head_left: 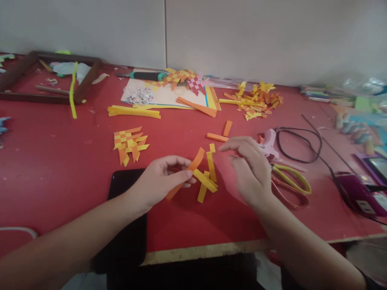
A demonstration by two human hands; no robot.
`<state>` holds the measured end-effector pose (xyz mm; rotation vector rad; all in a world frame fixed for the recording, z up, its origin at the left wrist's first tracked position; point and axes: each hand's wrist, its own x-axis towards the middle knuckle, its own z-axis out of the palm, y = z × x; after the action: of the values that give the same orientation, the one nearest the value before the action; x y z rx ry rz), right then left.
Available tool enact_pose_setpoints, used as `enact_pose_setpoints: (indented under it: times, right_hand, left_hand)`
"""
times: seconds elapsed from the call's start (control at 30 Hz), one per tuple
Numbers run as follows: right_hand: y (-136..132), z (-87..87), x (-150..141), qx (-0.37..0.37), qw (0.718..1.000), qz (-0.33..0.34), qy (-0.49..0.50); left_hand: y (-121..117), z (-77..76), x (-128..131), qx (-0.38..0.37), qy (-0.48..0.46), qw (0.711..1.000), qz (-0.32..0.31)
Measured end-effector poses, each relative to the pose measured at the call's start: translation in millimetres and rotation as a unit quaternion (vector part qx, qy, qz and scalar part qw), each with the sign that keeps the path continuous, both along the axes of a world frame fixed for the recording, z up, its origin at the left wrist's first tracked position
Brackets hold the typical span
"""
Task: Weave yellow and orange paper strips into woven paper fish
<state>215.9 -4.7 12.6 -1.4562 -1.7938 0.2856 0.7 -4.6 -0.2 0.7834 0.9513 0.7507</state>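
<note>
My left hand pinches an orange paper strip crossed with a yellow paper strip between thumb and fingertips. More yellow strips lie or hang just to the right of those fingers; whether they are joined to the held ones, I cannot tell. Over the table to the right, my right hand has loosely bent fingers, apart, with nothing visible in them; its thumb side is blurred. Two short orange strips lie just beyond its fingertips. A woven orange and yellow paper fish lies left of my hands.
A black tablet-like slab lies under my left forearm. Scissors, a pink glue gun and its black cord are to the right. Behind lie yellow strips, a pile of paper scraps, a cutter and a brown frame.
</note>
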Motion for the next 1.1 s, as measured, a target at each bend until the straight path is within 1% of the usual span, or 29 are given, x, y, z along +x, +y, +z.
enact_pose_setpoints:
  times: [0.03, 0.1, 0.2, 0.27, 0.3, 0.33, 0.47, 0.63, 0.73, 0.8, 0.87, 1.0, 1.07, 1.1]
  right_hand:
    - [-2.5, 3.2, -2.5, -0.036, 0.998, 0.031, 0.05]
    - [-6.3, 6.9, -7.5, -0.125, 0.981, 0.079, 0.122]
    - [-8.5, 7.0, -13.8, -0.255, 0.943, 0.112, 0.182]
    - [-8.8, 5.2, -16.7, -0.313, 0.915, 0.127, 0.22]
    - [-9.0, 4.2, -17.8, -0.329, 0.905, 0.133, 0.237]
    - [-9.2, 3.5, -18.6, -0.336, 0.898, 0.138, 0.25]
    - [-10.8, 3.0, -20.9, -0.339, 0.884, 0.149, 0.284]
    - [-12.3, 0.8, -22.5, -0.343, 0.845, 0.165, 0.374]
    - [-10.7, -7.0, -20.9, -0.327, 0.844, 0.131, 0.405]
    - [-8.0, -11.9, -19.5, -0.308, 0.845, 0.103, 0.426]
    - [-3.8, -14.1, -18.3, -0.292, 0.836, 0.072, 0.46]
    - [5.8, -9.5, -16.2, -0.246, 0.806, 0.015, 0.538]
    - [7.8, -5.3, -14.6, -0.243, 0.801, 0.017, 0.546]
    - [7.4, -3.4, -13.9, -0.254, 0.805, 0.025, 0.536]
  left_hand:
    - [0.2, -0.1, -0.1, -0.004, -0.003, 1.0, -0.001]
    - [0.3, 0.8, -0.3, -0.001, 0.0, 1.0, -0.014]
    - [-0.1, 4.4, -0.3, 0.021, 0.032, 0.998, -0.053]
    - [-0.4, 6.5, 0.0, 0.043, 0.063, 0.994, -0.073]
    - [-0.6, 7.1, 0.1, 0.057, 0.079, 0.992, -0.081]
    - [-0.8, 7.4, 0.2, 0.073, 0.093, 0.989, -0.089]
    - [-1.8, 6.1, 0.1, 0.126, 0.134, 0.976, -0.117]
    - [-2.1, 6.2, -0.5, 0.131, 0.145, 0.97, -0.145]
    - [-1.7, 8.1, -0.3, 0.112, 0.158, 0.966, -0.169]
    - [-1.6, 9.1, -0.4, 0.107, 0.168, 0.964, -0.174]
    - [-1.8, 9.8, -0.8, 0.11, 0.175, 0.963, -0.175]
    - [-2.0, 10.0, -1.6, 0.116, 0.181, 0.962, -0.17]
    - [-1.8, 10.0, -1.8, 0.116, 0.172, 0.966, -0.157]
    - [-1.6, 10.0, -1.9, 0.115, 0.165, 0.968, -0.147]
